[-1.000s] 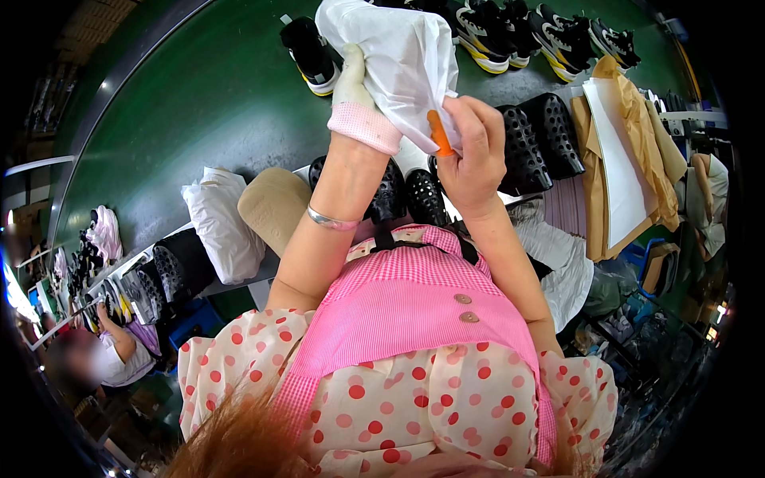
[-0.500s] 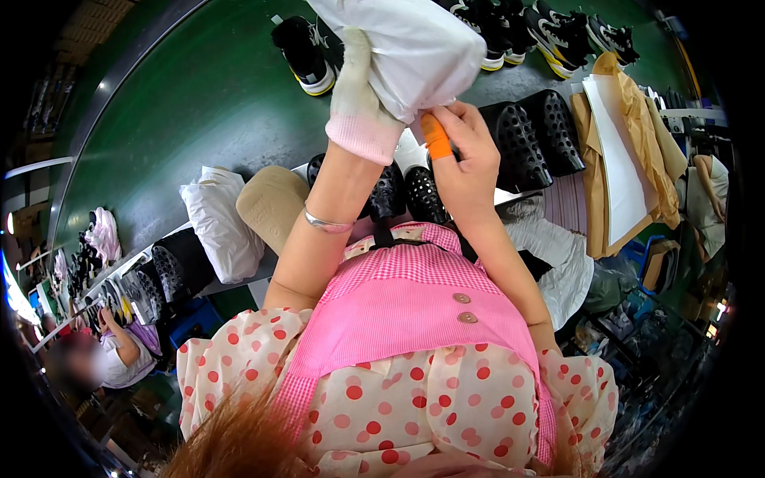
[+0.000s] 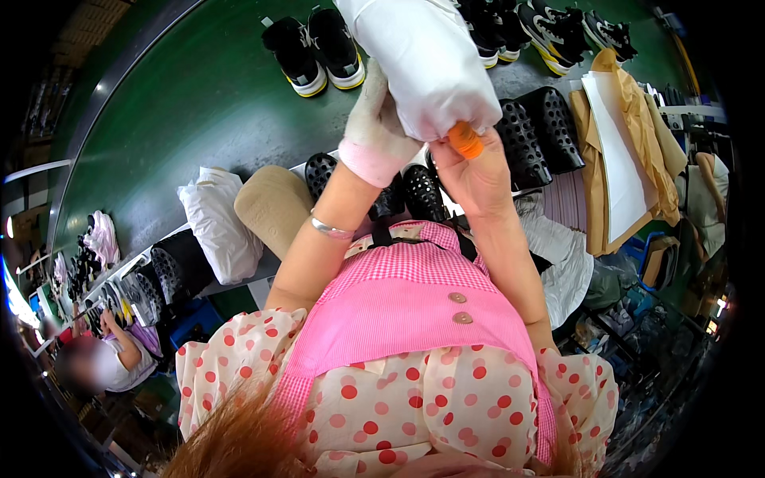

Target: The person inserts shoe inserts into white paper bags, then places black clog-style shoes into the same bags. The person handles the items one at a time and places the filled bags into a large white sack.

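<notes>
- Above the desk (image 3: 191,119), out past the middle of its near edge, a white bundle (image 3: 418,56) is held up in both hands; its far end runs out of view at the top.
- On the bundle's left side is the left hand (image 3: 376,127), in a white glove with a pink cuff. This grip is cupped round the bundle, thumb lying along the side; its other fingers are mostly hidden.
- At the bundle's near end is the right hand (image 3: 476,171), bare except for an orange thumb cover (image 3: 464,141). This grip is pinching the white wrapping.
- Just beyond the glove, a pair of black shoes (image 3: 336,46) with white and yellow soles stands on the desk.
- Toward the desk's far right corner stands a row of black sneakers (image 3: 550,36), partly hidden behind the bundle.
- Along the near edge, beneath the forearms and to their right, are black forms with holes (image 3: 522,143).
- Near the right end lies brown paper (image 3: 596,179) with a white sheet (image 3: 615,151) on it.
- Left of the left forearm, at the near edge, are a beige form (image 3: 275,207) and, beside it, another white package (image 3: 221,227).
- Farther left, beyond the package, sits a co-worker (image 3: 127,366).
</notes>
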{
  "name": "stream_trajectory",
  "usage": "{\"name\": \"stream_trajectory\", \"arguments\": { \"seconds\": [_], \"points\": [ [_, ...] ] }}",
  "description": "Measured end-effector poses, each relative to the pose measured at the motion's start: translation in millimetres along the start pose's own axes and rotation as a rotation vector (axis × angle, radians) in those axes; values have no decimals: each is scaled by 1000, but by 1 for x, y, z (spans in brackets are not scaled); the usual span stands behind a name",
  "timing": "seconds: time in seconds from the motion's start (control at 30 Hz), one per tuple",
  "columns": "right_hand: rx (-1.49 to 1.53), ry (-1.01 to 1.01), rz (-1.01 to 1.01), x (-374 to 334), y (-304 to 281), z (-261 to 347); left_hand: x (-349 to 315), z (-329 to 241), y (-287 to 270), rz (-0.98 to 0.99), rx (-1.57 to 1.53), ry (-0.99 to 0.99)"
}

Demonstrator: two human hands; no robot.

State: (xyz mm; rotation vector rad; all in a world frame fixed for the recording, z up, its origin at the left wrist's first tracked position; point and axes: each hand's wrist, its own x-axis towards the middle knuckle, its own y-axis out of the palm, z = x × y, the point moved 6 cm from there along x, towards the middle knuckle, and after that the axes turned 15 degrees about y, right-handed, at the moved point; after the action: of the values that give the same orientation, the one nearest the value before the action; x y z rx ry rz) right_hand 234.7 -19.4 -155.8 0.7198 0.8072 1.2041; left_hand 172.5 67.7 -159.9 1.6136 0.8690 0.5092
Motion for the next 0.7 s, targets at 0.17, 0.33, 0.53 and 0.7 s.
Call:
{"name": "stream_trajectory", "arguments": {
  "seconds": [0.17, 0.33, 0.53, 0.7],
  "points": [
    [-786, 135, -78, -14, -1, 13, -1, -13, -26, 153, 449, -37],
    [-727, 273, -48, -24, -8, -3, 1, -12, -72, -77, -1, 11],
    [-152, -28, -373, -23, -24, 11, 1, -16, -78, 114, -157, 100],
    [58, 65, -499, -12, -6, -10, -10, 3, -55, 27, 103, 164]
  ]
}}
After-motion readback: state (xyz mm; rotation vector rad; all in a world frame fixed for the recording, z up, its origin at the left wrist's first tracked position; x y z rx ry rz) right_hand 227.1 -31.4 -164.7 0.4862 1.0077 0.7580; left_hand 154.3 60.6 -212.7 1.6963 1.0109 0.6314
